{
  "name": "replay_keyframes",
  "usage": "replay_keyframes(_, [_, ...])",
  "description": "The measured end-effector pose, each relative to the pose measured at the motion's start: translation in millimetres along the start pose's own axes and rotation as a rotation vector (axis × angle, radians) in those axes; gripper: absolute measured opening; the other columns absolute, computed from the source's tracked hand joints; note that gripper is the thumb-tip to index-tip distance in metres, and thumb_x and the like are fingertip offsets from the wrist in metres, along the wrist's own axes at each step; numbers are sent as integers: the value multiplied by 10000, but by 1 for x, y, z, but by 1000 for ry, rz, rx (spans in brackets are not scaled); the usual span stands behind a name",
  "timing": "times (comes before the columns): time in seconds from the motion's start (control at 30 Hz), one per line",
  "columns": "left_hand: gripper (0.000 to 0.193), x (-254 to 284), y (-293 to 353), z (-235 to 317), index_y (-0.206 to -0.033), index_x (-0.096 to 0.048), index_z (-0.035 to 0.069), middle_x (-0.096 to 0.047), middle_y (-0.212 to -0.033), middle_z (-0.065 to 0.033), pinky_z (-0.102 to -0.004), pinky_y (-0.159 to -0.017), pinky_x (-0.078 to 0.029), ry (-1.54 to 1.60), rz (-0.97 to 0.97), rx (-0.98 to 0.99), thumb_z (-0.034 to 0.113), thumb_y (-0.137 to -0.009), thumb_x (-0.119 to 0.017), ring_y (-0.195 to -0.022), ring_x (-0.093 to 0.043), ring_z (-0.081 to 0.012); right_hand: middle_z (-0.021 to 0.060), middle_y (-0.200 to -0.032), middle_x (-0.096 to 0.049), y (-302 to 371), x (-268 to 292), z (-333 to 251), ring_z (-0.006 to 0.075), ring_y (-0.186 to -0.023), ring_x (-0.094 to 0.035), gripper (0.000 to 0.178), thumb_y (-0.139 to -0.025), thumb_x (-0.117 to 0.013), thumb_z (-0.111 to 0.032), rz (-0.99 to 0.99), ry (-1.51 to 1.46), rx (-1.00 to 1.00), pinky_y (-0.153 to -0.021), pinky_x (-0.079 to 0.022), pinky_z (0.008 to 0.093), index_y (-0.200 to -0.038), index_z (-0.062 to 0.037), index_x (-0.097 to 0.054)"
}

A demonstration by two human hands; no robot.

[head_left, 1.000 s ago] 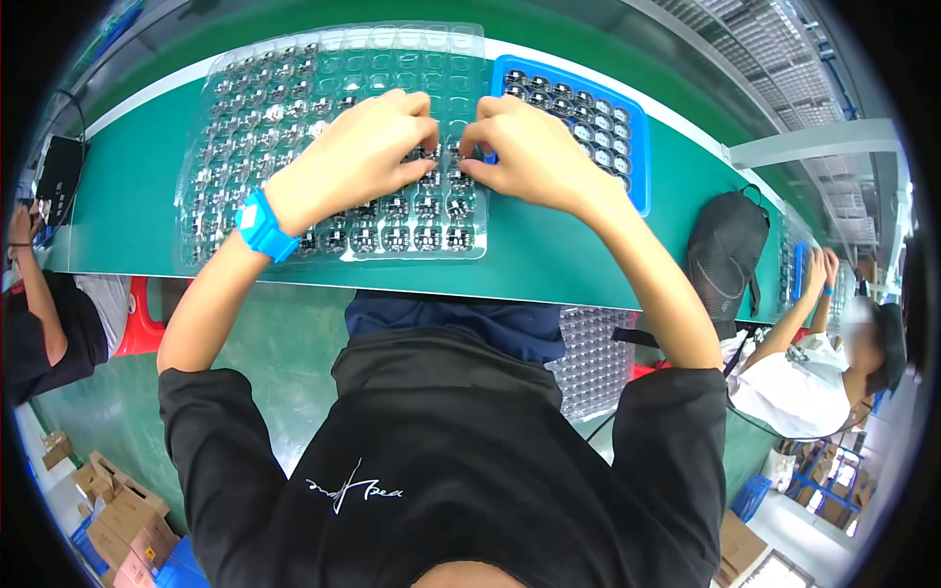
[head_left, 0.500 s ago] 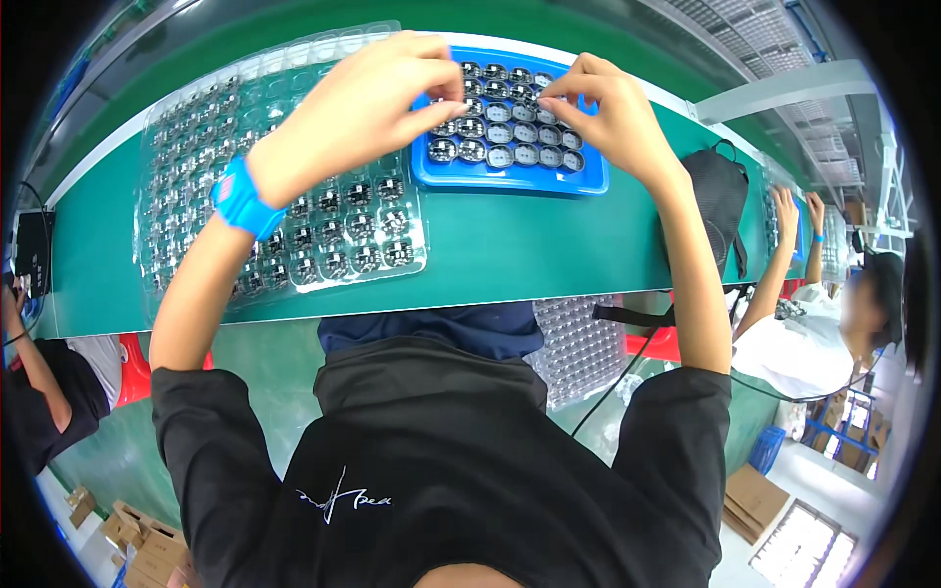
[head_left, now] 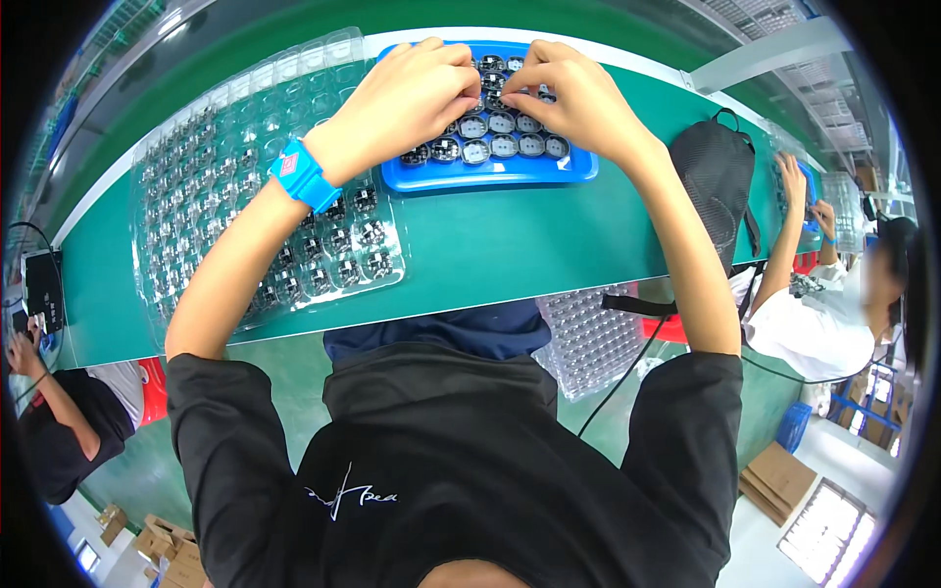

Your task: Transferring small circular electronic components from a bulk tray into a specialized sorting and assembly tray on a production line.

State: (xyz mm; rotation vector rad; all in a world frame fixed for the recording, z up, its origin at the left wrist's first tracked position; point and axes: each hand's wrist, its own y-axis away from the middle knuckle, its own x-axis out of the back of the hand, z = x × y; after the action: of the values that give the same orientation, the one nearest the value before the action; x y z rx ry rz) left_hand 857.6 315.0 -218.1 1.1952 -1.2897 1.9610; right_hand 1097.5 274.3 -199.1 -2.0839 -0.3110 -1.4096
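A blue tray (head_left: 495, 176) holds rows of small oval housings; the nearer right ones show plain grey insides, while those at the left and far side carry dark and silver parts. Over its left half is my left hand (head_left: 417, 93), with a blue band on the wrist and fingertips pinched together. My right hand (head_left: 573, 93) reaches over the tray's right half, thumb and forefinger closed at a housing in the middle rows. Whatever sits between the fingertips of either hand is too small to make out. Left of the blue tray lies a clear blister tray (head_left: 279, 73) with many small black-and-silver parts.
A black mesh bag (head_left: 714, 181) lies on the green table (head_left: 510, 235) to the right. Beneath the table edge is another clear blister tray (head_left: 593, 338). One person in white (head_left: 809, 328) works at far right, another in black (head_left: 74, 426) at far left.
My left hand has moved right across the blue tray, closer to my right hand, its fingers drawn tighter. My right hand has shifted slightly left. The whole view has shifted a little.
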Motion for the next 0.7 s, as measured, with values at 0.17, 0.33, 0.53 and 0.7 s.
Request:
replay_keyframes(0.17, [142, -1, 1, 1, -908, -708, 49, -623, -956, -71, -430, -821, -491, -5, 17, -17, 190, -924, -700, -962, -594, -277, 77, -866, -590, -1, -2, 4, 252, -856, -604, 141, -862, -793, -178, 2, -7, 24, -765, -492, 388, -941, -62, -782])
replay_keyframes(0.33, [129, 0, 4, 3, -918, -716, 61, -620, -961, -64, -420, -826, -479, -5, 25, -12, 190, -921, -704, -945, -586, -270, 78, -872, -592, -4, -1, 2, 250, -866, -605, 141, -865, -793, -171, -14, 10, 43, -769, -493, 385, -946, -57, -786])
replay_keyframes(0.53, [120, -1, 8, 5, -925, -723, 69, -620, -960, -56, -420, -825, -473, -25, 39, 0, 187, -919, -701, -949, -586, -268, 78, -865, -583, -4, 1, 1, 255, -860, -600, 150, -865, -789, -174, -5, 17, 56, -769, -492, 384, -949, -51, -784])
replay_keyframes(0.7, [122, -6, 8, 7, -928, -727, 71, -625, -963, -54, -423, -830, -473, -32, 35, 13, 191, -915, -705, -953, -588, -268, 83, -872, -585, -5, -1, 3, 261, -861, -600, 153, -866, -783, -174, -19, 25, 68, -774, -492, 389, -948, -45, -780])
